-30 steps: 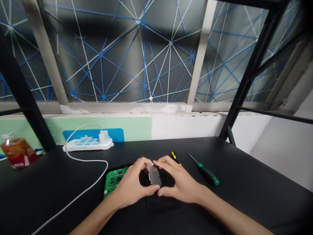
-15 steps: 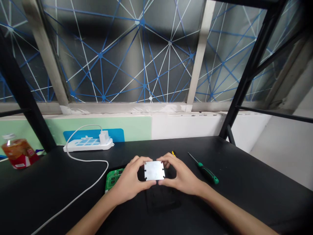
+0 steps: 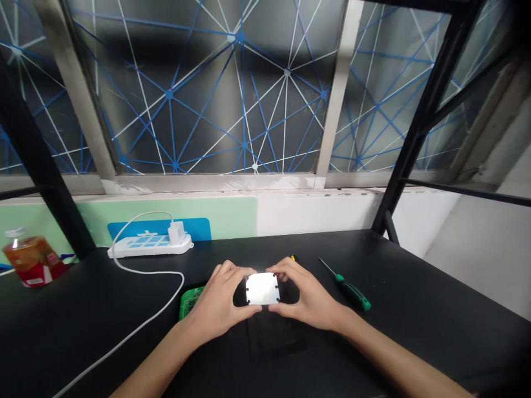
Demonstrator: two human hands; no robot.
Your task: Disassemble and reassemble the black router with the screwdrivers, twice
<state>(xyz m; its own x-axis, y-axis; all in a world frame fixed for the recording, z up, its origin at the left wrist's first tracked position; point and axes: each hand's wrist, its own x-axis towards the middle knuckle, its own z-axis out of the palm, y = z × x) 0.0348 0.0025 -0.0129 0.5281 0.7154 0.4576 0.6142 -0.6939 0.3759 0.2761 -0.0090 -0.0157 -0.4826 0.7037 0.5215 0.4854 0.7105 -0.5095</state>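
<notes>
A small silvery metal plate (image 3: pixel 263 289) with dark notches along its left and right edges is held up at the middle of the desk, its face catching the light. My left hand (image 3: pixel 222 298) grips its left side between thumb and fingers. On the opposite side, the thumb and fingers of my right hand (image 3: pixel 305 293) close on the plate's corners. Partly hidden behind my left hand lies a green circuit board (image 3: pixel 189 302). To the right of my right hand rests a screwdriver (image 3: pixel 350 290) with a green and black handle, its tip pointing away.
A white power strip (image 3: pixel 151 244) with a plugged-in charger (image 3: pixel 176 232) sits by the wall, and a white cable (image 3: pixel 157 312) curves across the left of the black desk (image 3: pixel 418 320). A bottle (image 3: pixel 33 257) stands far left. A small yellow-and-black object (image 3: pixel 294 258) shows behind my right hand.
The plate has tilted slightly and now reflects more brightly. My left hand has shifted a little, covering more of the circuit board. My right hand stays almost in place.
</notes>
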